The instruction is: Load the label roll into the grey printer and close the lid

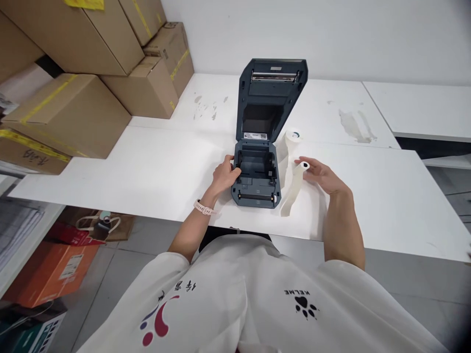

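Printer (253,189) of dark blue-grey plastic, boxy with clipped corners, stands on the smooth white table (165,162), its one hinged lid (272,88) raised above a hollow bay (253,164) and slim black roller (255,197). The left hand (223,174) has its grip clamped on the side wall; the right hand (324,177) touches one of two white paper rolls (301,169), each trailing a strip (292,196); whether that grip is closed, I cannot tell.

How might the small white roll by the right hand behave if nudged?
The small white roll would probably roll if laid sideways, given its round end. Its loose strip looks thin and curved, so likely floppy. With so little wound around its dark-looking core, it is probably light.
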A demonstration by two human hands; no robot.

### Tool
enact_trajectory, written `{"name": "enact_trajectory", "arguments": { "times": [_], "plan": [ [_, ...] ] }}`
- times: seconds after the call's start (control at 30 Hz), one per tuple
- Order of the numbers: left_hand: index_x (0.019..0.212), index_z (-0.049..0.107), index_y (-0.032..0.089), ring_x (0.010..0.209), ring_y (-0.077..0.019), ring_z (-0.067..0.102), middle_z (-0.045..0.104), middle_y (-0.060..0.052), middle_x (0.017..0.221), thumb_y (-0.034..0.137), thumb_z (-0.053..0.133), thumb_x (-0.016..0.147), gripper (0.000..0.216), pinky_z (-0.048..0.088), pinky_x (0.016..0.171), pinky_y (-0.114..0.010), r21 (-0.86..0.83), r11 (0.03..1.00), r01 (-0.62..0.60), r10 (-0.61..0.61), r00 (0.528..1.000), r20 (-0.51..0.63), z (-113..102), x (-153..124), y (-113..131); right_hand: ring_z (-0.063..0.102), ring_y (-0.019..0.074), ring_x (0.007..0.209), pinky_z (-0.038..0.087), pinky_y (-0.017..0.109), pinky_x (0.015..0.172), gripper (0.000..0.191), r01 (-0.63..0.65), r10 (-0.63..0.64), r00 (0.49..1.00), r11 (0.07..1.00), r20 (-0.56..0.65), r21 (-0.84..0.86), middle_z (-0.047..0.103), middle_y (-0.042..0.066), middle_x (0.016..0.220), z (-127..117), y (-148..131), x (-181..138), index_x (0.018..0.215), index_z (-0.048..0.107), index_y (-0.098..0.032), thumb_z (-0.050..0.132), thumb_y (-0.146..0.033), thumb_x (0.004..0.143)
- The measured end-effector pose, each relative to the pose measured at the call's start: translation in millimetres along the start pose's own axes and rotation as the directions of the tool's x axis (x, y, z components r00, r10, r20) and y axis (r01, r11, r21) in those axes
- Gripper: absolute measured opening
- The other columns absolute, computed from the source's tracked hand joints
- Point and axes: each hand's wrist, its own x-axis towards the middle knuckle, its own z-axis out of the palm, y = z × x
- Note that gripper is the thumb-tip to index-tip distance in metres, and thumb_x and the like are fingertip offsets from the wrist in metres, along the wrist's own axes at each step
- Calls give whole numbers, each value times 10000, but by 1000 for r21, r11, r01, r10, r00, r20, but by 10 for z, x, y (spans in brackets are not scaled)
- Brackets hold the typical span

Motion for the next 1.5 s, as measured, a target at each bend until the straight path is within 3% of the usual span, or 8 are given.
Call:
{"name": "enact_trajectory", "arguments": {
  "times": [0.17,0.3,0.5,0.6,0.73,1.0,1.27,1.5],
  "plan": [
    [1307,535,201,707,-199,563,610,4,747,248,508,834,476,349,656,-326,-16,1000,2,-2,1000,-5,6,-13,0,717,267,1032,573,438,927,528,104,-105,994,995,31,8,784,77,1079,247,-497,-109,1162,730,-243,836,-569,761],
    [1314,534,195,706,-201,551,589,10,733,262,516,834,485,340,656,-329,-19,1000,-5,5,1000,-10,5,-16,-3,700,296,1129,552,436,961,488,375,-333,920,902,208,-214,757,70,1227,526,-1138,-10,1303,683,-278,732,-518,880],
    [1312,542,205,695,-198,547,583,17,732,269,524,829,487,336,650,-329,-41,999,-6,5,1000,-28,36,-1,-35,691,348,1160,437,486,1055,394,487,-146,873,306,466,-818,759,158,1246,1395,-1437,449,1284,692,-137,583,-195,909],
    [1293,557,211,684,-192,540,577,20,720,257,530,824,473,333,644,-325,-50,999,-3,1,999,-37,45,-5,-37,686,368,1145,340,525,1121,371,466,-112,884,186,453,-865,771,211,1162,1644,-1349,552,1214,722,-80,595,-118,867],
    [1303,560,210,689,-184,548,583,19,727,254,534,828,477,347,645,-315,-71,997,1,-3,999,-37,38,-28,-28,629,388,1229,309,553,1146,423,448,-169,892,195,420,-872,734,209,1259,1591,-1285,356,1306,690,-90,560,-148,908],
    [1321,553,204,656,-180,533,518,39,665,270,532,841,485,364,653,-321,-167,986,-28,20,999,-50,65,-58,-74,631,313,1235,496,492,1024,365,507,-420,854,538,307,-674,694,101,1387,1512,-1067,-639,1277,711,-209,448,-353,1069],
    [1329,566,208,651,-174,518,497,43,666,286,544,853,483,364,649,-321,-241,969,-47,32,997,-66,107,-44,-138,421,376,1521,295,653,1236,721,522,-428,842,493,328,-696,458,127,1642,1674,-835,-929,1491,518,-271,653,-668,905],
    [1354,559,201,620,-150,472,444,56,660,333,582,860,512,350,623,-305,-325,944,-55,34,997,-71,148,-20,-196,539,292,1446,302,611,1236,283,480,-508,845,584,167,-655,674,12,1448,1726,-720,-952,1245,702,-344,484,-365,1067]
  ]
}}
